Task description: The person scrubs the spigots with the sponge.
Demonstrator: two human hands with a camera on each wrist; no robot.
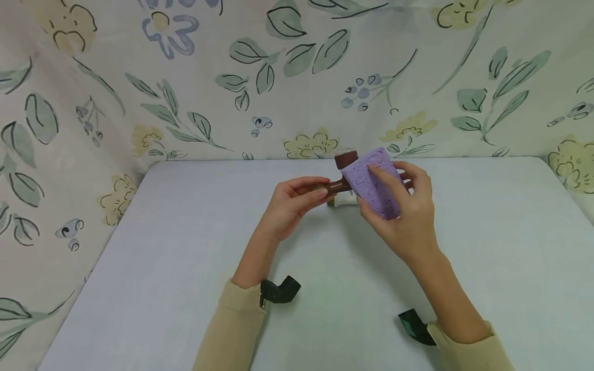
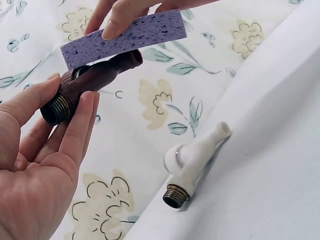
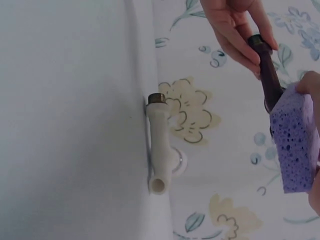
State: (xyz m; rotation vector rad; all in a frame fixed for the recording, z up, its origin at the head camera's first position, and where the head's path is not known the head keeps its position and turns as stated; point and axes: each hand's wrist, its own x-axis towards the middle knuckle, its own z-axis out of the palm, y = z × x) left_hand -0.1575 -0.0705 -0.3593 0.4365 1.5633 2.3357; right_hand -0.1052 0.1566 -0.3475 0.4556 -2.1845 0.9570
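My left hand [image 1: 295,203] pinches a brown tap [image 2: 92,82] by its threaded end, thumb on one side and fingers on the other. The tap is held up above the far part of the table, its round knob standing up in the head view. In my right hand [image 1: 406,206] is a purple sponge [image 1: 373,183], gripped by its edges. The sponge lies against the brown tap's body and hides part of it. Below the hands a white tap [image 2: 197,160] with a brass-coloured threaded end lies at the table's back edge.
A white table [image 1: 162,257] spreads under both arms. Behind it and along the left side hangs a flowered cloth [image 1: 195,77]. A black wrist mount [image 1: 280,289] sticks out from the left sleeve, another [image 1: 415,327] from the right.
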